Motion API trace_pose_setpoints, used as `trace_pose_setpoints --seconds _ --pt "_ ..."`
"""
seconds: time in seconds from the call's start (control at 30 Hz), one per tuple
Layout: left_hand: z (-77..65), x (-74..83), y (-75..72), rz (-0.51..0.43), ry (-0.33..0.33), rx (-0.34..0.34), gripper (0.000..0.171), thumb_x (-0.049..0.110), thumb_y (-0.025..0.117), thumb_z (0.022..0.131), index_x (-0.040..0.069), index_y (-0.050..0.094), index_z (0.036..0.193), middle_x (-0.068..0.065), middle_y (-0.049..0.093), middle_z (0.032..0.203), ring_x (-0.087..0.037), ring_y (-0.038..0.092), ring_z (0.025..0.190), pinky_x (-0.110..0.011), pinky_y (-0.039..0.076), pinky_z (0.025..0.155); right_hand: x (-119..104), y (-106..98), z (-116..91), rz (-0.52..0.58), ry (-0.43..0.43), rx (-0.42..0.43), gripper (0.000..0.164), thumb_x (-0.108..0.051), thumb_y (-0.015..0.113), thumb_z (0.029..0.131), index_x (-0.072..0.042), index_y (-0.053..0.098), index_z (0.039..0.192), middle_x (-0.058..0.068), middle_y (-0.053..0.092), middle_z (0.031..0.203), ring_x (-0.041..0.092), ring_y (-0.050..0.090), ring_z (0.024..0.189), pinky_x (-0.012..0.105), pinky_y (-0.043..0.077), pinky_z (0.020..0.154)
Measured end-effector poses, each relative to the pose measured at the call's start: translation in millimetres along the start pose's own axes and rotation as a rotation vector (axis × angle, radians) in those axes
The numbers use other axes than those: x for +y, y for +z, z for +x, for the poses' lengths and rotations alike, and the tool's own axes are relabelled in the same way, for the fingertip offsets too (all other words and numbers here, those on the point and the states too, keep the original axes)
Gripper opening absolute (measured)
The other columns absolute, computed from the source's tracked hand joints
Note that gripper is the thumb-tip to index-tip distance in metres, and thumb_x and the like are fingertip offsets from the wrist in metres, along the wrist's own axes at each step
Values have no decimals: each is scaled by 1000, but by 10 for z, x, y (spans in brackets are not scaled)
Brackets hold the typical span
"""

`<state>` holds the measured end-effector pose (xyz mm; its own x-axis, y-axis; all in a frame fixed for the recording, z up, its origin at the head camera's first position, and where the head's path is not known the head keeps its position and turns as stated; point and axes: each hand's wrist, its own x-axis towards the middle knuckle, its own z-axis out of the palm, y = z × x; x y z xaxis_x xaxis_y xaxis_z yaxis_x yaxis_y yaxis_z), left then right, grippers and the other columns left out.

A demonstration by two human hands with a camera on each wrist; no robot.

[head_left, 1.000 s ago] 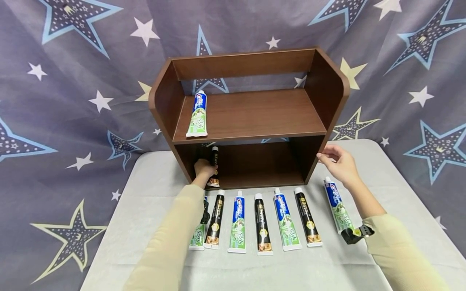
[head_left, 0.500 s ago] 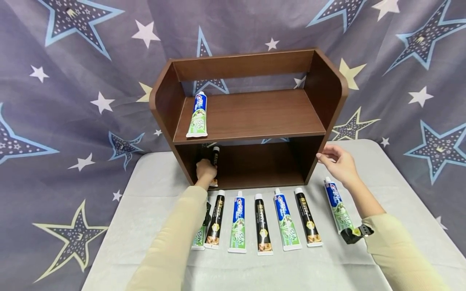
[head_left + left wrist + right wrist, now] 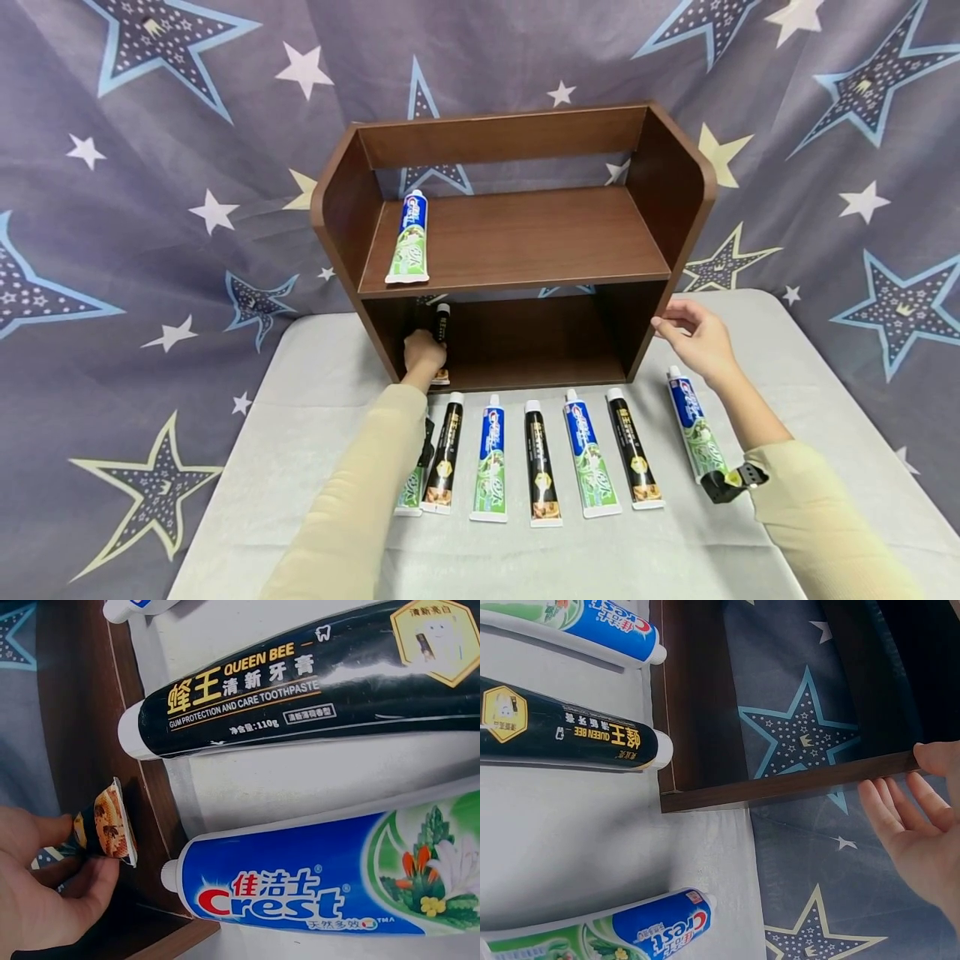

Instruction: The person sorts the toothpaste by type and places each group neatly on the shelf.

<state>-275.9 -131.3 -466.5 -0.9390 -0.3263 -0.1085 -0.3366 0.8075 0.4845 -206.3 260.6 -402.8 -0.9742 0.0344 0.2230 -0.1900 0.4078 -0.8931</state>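
A dark brown two-tier wooden shelf point(image 3: 517, 237) stands at the back of the table. Inside its lower tier, at the left end, my left hand point(image 3: 424, 353) grips a black toothpaste tube point(image 3: 442, 323). The left wrist view shows thumb and fingers around the tube near its crimped, honeycomb-printed end point(image 3: 112, 825); the hand hides part of the tube. My right hand point(image 3: 697, 340) holds the edge of the right side panel point(image 3: 802, 780), thumb on one face and fingertips on the other. A blue-green Crest toothpaste tube point(image 3: 409, 242) lies on the upper tier at the left.
Several toothpaste tubes lie in a row before the shelf, black Queen Bee point(image 3: 540, 467) alternating with Crest point(image 3: 491, 467), caps toward the shelf. Another Crest tube point(image 3: 693, 425) lies under my right forearm. My left sleeve partly covers the leftmost Crest tube point(image 3: 410, 492). A star-patterned curtain point(image 3: 187, 275) hangs behind.
My left hand has shifted slightly to the right and turned a little, covering more of the black toothpaste tube. My right hand stays on the side panel.
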Motion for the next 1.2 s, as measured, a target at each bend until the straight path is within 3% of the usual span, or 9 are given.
trace_pose_setpoints --seconds 0.23,0.73,0.93,0.97,1.07,1.17,1.2 --pt "-3 8 -9 43 20 -15 31 20 58 92 -7 67 106 -26 68 110 -39 66 102 -45 56 84 0 3 -4 10 -11 -2 30 -3 59 91 15 52 114 -31 56 82 -16 58 74 8 52 69" --pt "7 -5 3 42 48 -26 31 20 59 92 -7 68 105 -28 67 110 -42 63 104 -46 56 84 13 2 -1 1 -8 4 30 -4 60 91 14 51 114 -32 55 81 -16 58 74 7 51 68" --pt "225 -111 109 53 44 -63 34 23 61 91 -4 67 110 -27 66 114 -43 62 108 -47 56 87 -5 9 -1 19 -7 -8 31 -3 59 91 16 51 114 -32 55 80 -15 58 74 7 52 68" --pt "329 -188 215 68 74 -10 34 28 60 91 -2 69 104 -26 68 108 -44 64 102 -44 57 81 -7 9 -1 24 -6 -9 31 -3 60 91 16 51 114 -32 56 80 -14 59 74 7 52 68" --pt "482 -300 352 80 107 42 35 31 62 89 0 69 104 -24 69 104 -44 64 99 -45 57 78 -7 9 -2 33 -3 -4 31 -2 60 91 16 51 115 -31 56 79 -13 59 73 8 53 68" --pt "481 -340 364 67 129 63 37 33 62 88 4 69 110 -20 69 111 -41 63 105 -44 56 82 -2 4 -2 38 -7 0 32 -2 60 91 16 51 115 -30 56 79 -12 60 73 8 52 68" --pt "370 -284 254 38 117 23 39 30 63 88 5 66 118 -17 67 119 -38 61 113 -44 54 90 -2 2 -1 40 -9 1 32 -2 60 91 16 51 115 -30 56 79 -12 60 73 8 53 68"
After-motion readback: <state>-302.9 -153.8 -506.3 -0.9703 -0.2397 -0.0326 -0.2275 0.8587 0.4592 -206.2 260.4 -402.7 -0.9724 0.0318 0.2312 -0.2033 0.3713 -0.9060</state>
